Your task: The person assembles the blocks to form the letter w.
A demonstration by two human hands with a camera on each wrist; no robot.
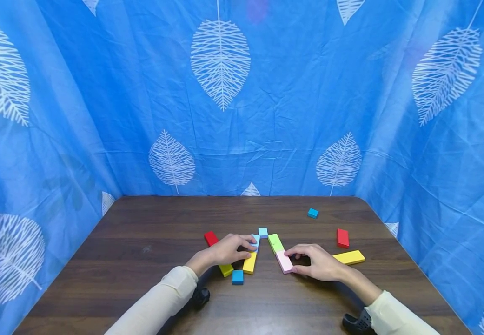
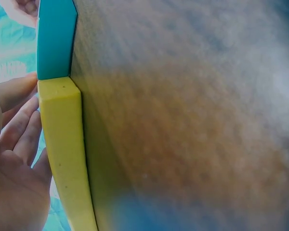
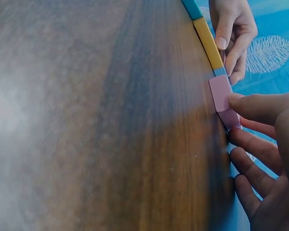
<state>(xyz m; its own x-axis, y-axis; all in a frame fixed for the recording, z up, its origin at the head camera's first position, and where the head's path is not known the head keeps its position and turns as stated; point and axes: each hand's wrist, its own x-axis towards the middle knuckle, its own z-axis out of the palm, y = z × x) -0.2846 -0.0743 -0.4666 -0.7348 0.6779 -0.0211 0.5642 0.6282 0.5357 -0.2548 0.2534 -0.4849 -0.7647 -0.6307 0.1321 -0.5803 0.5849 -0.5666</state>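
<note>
My left hand [image 1: 228, 250] bends its thumb and fingers about a light blue block [image 1: 256, 242], the thumb tip beside a yellow block [image 1: 249, 264] that continues the row toward me. My right hand [image 1: 319, 263] pinches a pink block [image 1: 284, 262] between thumb and fingers; in the right wrist view the thumb lies against the pink block [image 3: 223, 98]. A green block [image 1: 275, 243] meets its far end. Between the two slanting rows, at the top, sits a small pale blue block [image 1: 263, 232]. Under the left wrist, a red block [image 1: 210, 237] and a yellow-green block [image 1: 226, 270] are partly hidden.
A blue block [image 1: 237, 277] lies near the yellow-green one. Off to the right are a yellow block [image 1: 352, 257], a red block [image 1: 342, 237] and a small blue block [image 1: 313, 213]. The brown wooden table [image 1: 162, 218] ends at a blue leaf-patterned curtain [image 1: 275, 116].
</note>
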